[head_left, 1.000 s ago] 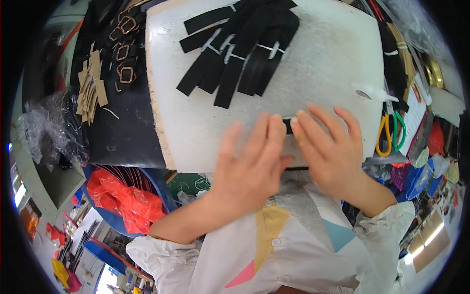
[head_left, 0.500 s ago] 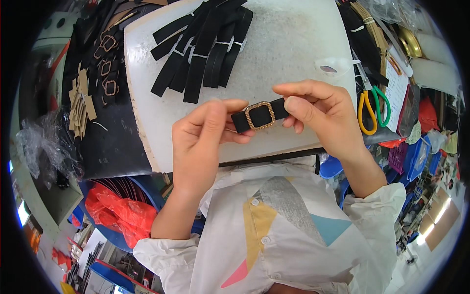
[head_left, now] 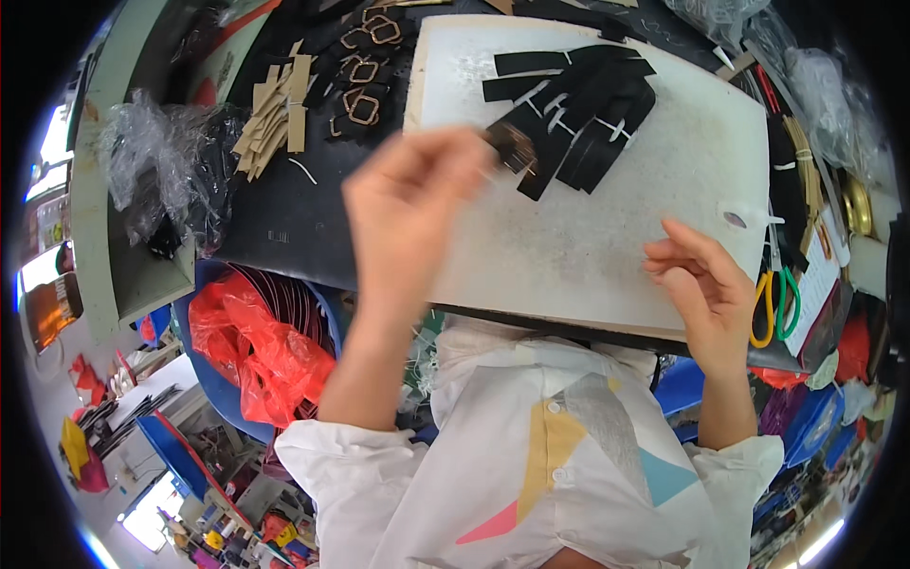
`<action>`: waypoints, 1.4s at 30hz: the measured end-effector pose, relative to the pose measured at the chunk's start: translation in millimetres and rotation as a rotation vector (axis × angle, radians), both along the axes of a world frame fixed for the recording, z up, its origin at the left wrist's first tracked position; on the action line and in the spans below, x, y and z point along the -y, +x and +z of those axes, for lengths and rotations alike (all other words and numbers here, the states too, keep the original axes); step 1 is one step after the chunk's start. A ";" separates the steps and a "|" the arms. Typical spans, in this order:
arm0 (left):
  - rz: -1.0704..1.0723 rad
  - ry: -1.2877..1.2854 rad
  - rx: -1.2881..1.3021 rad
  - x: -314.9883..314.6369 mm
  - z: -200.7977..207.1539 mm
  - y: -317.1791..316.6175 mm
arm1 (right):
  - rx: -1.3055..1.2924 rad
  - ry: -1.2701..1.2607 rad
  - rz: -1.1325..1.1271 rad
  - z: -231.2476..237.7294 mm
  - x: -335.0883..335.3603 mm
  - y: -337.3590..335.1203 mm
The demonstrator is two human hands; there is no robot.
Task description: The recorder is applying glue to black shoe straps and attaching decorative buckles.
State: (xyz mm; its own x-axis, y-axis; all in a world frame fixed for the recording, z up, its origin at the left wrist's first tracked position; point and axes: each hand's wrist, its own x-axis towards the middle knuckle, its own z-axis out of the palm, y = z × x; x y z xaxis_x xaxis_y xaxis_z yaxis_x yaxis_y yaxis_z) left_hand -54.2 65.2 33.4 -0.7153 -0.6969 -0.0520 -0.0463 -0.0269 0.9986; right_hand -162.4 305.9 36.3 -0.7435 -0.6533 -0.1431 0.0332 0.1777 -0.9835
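Black strap [head_left: 499,139] is projecting from the left hand [head_left: 412,204], pinched by one end, apparently keeping its blurred buckle [head_left: 521,156] exposed over the white board [head_left: 555,275]; the right hand [head_left: 709,296] is hanging empty, half-curled.

Over the left edge of a pale rectangular board [head_left: 569,266], the left hand [head_left: 403,209] pinches a blurred dark band with a coppery buckle [head_left: 515,149]; flat black fabric strips [head_left: 616,90] fan out near the far edge; the right hand [head_left: 706,294], loosely curled, hangs over the near right corner
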 end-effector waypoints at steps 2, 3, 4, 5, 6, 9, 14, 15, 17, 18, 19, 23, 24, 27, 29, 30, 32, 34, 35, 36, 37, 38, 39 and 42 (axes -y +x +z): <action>0.194 -0.059 0.040 50.1 -9.7 -9.2 | -0.065 0.065 -0.047 -2.5 -15.8 -6.7; 0.206 -0.048 -0.005 76.1 -15.1 -9.1 | -0.066 0.108 -0.075 -2.4 -22.9 -10.9; 0.240 -0.061 0.040 97.0 -21.8 -11.2 | -0.071 0.156 -0.112 -3.6 -30.7 -14.2; 0.258 -0.172 0.071 105.8 -24.4 -17.6 | -0.082 0.132 -0.165 -3.7 -37.4 -18.0; 0.264 -0.307 0.109 125.1 -37.2 -14.1 | -0.123 0.118 -0.230 -4.9 -42.1 -20.8; 0.376 -1.094 0.232 106.5 -30.7 -18.1 | -0.250 0.133 -0.455 -19.3 -55.5 -33.7; -0.036 -0.860 0.303 -9.9 -7.1 -12.4 | -0.456 0.084 -0.450 -37.2 -47.3 -58.2; -0.076 -0.867 0.320 -21.1 -9.8 -8.7 | -0.504 0.140 -0.418 -34.8 -39.2 -58.8; -0.046 -0.866 0.269 -29.8 -19.9 -12.1 | -0.587 0.277 -0.333 -27.6 -31.6 -60.4; -0.037 -0.864 0.238 -32.8 -22.5 -14.6 | -0.512 0.246 -0.333 -28.4 -32.3 -60.3; -0.036 -0.748 0.217 -35.4 -20.4 -16.0 | -0.438 0.215 -0.333 -30.3 -33.6 -60.1; -0.072 -0.467 0.059 -41.0 -9.1 -14.7 | -0.315 0.080 -0.372 -30.2 -37.0 -57.4; -0.089 -0.245 0.027 -45.5 -2.1 -11.2 | -0.296 0.039 -0.374 -27.8 -38.8 -56.8; -0.251 0.260 0.060 -51.6 13.6 -1.1 | -0.276 0.030 -0.373 -16.2 -43.1 -50.9; -0.303 0.387 0.190 -55.5 12.5 3.0 | -0.239 0.004 -0.365 -6.1 -45.3 -44.5; -0.301 0.377 0.204 -58.8 8.7 4.7 | -0.222 -0.023 -0.361 -0.7 -45.1 -39.5; -0.295 0.355 0.232 -66.4 -0.2 9.2 | -0.315 0.028 -0.280 2.8 -46.6 -33.4; -0.261 0.251 0.239 -73.1 -3.8 11.2 | -0.532 0.189 -0.122 5.6 -44.9 -31.6; -0.252 0.182 0.233 -75.8 -5.7 11.7 | -0.700 0.363 -0.058 16.7 -37.4 -26.3; -0.242 0.110 0.225 -77.2 -7.6 12.3 | -0.789 0.347 -0.010 15.7 -32.2 -23.5; -0.245 0.070 0.219 -77.8 -9.4 12.7 | -0.878 0.331 0.040 13.9 -28.1 -22.4; -0.247 0.030 0.213 -78.1 -11.2 12.7 | -0.966 0.314 0.091 11.7 -24.7 -22.1; -0.245 -0.008 0.206 -78.4 -12.8 13.2 | -1.033 0.280 0.106 8.0 -21.5 -22.9; -0.245 -0.021 0.233 -78.7 -11.9 14.1 | -1.317 0.256 0.210 6.3 -14.6 -30.7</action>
